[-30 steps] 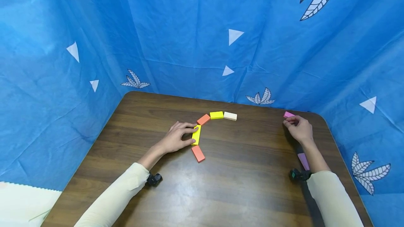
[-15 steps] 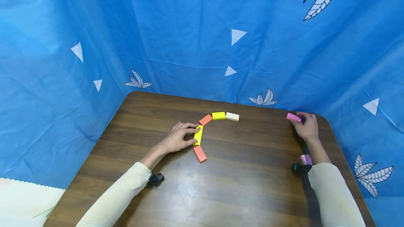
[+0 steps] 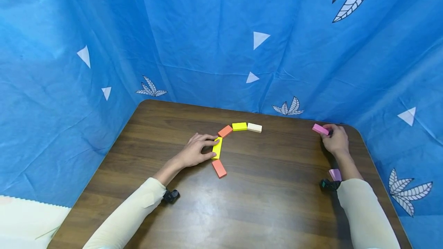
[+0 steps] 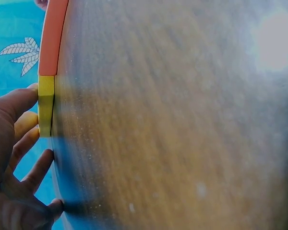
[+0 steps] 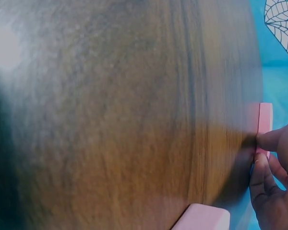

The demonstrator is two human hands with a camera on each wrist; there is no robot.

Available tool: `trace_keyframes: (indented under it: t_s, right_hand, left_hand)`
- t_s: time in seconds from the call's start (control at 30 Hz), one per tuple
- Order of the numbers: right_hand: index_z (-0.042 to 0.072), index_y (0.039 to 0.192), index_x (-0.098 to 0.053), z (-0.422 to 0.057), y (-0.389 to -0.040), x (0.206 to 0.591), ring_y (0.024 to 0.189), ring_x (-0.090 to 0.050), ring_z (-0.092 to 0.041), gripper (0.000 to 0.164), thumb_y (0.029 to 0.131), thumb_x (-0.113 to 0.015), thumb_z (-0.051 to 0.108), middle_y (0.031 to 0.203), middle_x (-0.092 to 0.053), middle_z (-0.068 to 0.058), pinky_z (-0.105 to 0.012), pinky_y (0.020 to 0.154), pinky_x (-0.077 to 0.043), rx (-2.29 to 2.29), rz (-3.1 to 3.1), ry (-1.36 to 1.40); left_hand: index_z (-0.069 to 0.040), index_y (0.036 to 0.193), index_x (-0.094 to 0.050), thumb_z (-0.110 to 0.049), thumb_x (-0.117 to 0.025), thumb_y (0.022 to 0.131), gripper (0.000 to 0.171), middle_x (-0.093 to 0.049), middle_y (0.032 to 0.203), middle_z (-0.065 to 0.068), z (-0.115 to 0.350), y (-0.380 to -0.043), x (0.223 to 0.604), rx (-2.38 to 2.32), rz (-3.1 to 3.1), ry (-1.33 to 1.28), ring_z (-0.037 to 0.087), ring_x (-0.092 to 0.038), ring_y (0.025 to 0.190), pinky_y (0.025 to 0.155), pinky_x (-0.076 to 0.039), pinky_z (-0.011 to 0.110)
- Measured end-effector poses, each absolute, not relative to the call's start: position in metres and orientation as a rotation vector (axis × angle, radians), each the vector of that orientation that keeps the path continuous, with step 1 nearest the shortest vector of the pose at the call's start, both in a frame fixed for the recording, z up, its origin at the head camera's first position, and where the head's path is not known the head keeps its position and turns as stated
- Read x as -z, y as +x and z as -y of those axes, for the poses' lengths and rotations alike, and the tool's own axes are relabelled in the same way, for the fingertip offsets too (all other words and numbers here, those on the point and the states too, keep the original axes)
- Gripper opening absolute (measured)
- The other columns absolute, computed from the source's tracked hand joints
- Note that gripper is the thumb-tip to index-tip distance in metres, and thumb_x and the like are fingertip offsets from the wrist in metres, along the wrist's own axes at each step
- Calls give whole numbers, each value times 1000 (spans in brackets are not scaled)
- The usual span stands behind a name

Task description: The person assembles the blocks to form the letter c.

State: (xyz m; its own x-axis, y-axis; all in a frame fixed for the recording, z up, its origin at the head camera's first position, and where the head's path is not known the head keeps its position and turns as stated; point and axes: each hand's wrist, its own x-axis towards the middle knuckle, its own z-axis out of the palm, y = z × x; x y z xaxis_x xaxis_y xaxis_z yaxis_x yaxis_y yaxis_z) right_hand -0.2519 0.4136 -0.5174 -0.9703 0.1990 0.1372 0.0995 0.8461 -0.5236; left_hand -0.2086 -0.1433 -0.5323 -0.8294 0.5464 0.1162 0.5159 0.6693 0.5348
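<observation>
My left hand (image 3: 194,151) lies over a yellow block (image 3: 217,148) on the wooden table, thumb at its near end and forefinger at its far end. One orange block (image 3: 219,168) sits off its near end, another orange block (image 3: 225,131) off its far end. Beyond that, a second yellow block (image 3: 239,126) and a cream block (image 3: 254,127) carry the curved row to the right. By the far right corner, my right hand (image 3: 336,140) pinches a pink block (image 3: 320,129) at its right end; the right wrist view shows thumb and fingertips on this pink block (image 5: 264,117).
A lilac block (image 3: 335,174) lies beside the right wrist, partly hidden by the wrist camera (image 3: 328,185). The table (image 3: 263,199) is bounded behind and on both sides by blue leaf-print cloth (image 3: 207,41).
My right hand has shifted slightly right and now grips the pink block by its right end, leaving more of it showing. The left hand stays on the yellow block.
</observation>
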Motion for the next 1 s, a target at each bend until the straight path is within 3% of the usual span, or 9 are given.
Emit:
trace_keyframes:
  t_s: [0.33, 0.5, 0.77, 1.0]
  right_hand:
    - [-10, 136, -60, -415, -253, 518, 109, -49, -51, 37, 104, -61, 9, 131, -50, -38, -66, 93, -42, -763, 2852, -216]
    - [-10, 133, -60, -415, -255, 519, 106, -50, -48, 36, 103, -61, 9, 127, -50, -36, -60, 87, -43, -757, 2842, -221]
    - [-10, 130, -63, -407, -251, 517, 102, -54, -42, 34, 102, -65, 10, 119, -55, -31, -40, 79, -39, -757, 2813, -131]
    - [-8, 131, -64, -395, -244, 509, 99, -54, -37, 34, 105, -66, 14, 119, -55, -29, -36, 76, -38, -776, 2811, -113]
  left_hand:
    - [-19, 152, -64, -37, -78, 101, 56, -57, 162, 0, 145, -210, 533, -888, -2816, 886, 32, -49, 151, 135, -16, 69]
    - [-18, 152, -64, -36, -78, 101, 56, -57, 162, 0, 144, -209, 533, -894, -2813, 891, 32, -49, 151, 134, -16, 71]
    - [-18, 151, -65, -35, -79, 100, 56, -58, 161, 1, 143, -210, 533, -896, -2828, 904, 32, -50, 150, 133, -18, 71]
    - [-17, 151, -65, -33, -78, 100, 55, -58, 160, 3, 143, -211, 534, -894, -2829, 908, 33, -51, 149, 133, -18, 72]
